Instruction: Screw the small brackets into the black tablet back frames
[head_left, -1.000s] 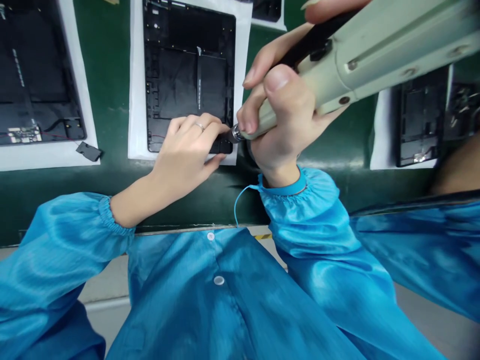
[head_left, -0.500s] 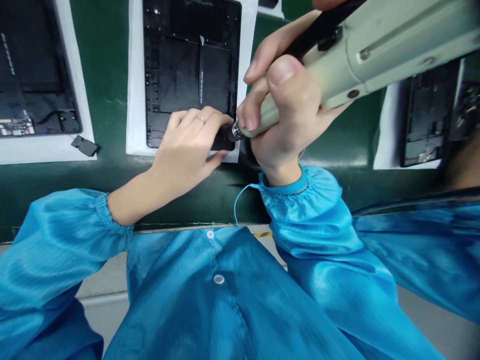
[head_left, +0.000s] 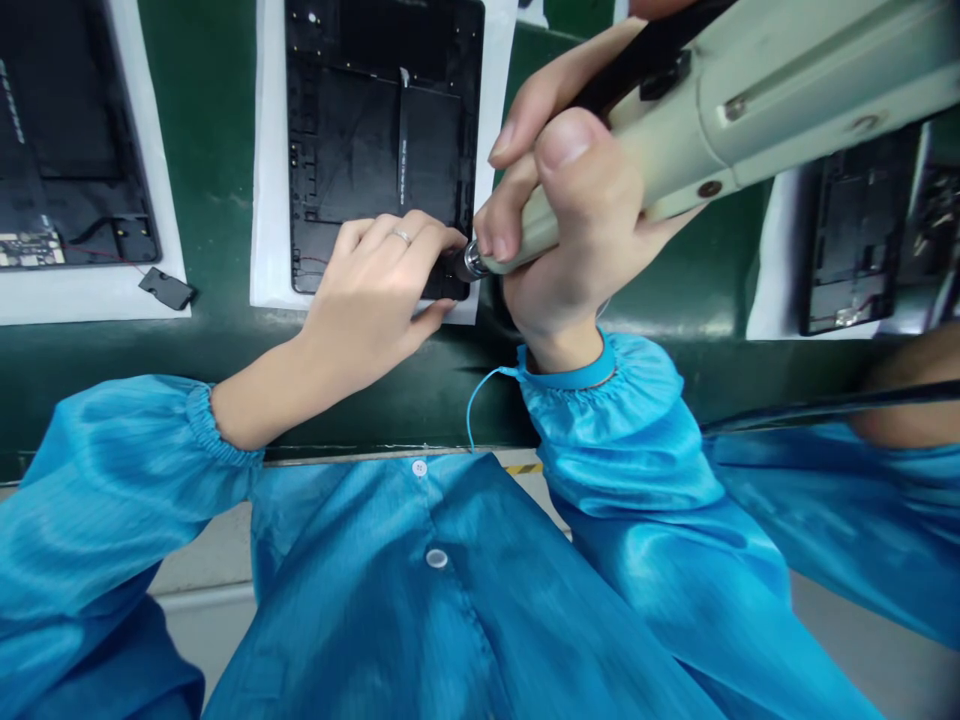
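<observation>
A black tablet back frame point(head_left: 379, 130) lies on a white sheet point(head_left: 264, 200) on the green belt. My left hand point(head_left: 379, 300), with a ring on one finger, rests on the frame's near right corner with its fingers curled and pinched at the screwdriver's tip; what it pinches is hidden. My right hand point(head_left: 574, 215) is wrapped round a pale electric screwdriver point(head_left: 750, 95), whose metal tip point(head_left: 469, 262) touches that same corner.
Another open tablet frame point(head_left: 71, 150) lies on a white sheet at the left, with a small black part point(head_left: 166, 289) beside it. A third frame point(head_left: 855, 240) lies at the right. A co-worker's blue sleeve point(head_left: 862, 500) fills the right edge.
The view has shifted slightly, so the frames sit a little higher than a second ago. Both hands stay at the same corner with the screwdriver tip on it.
</observation>
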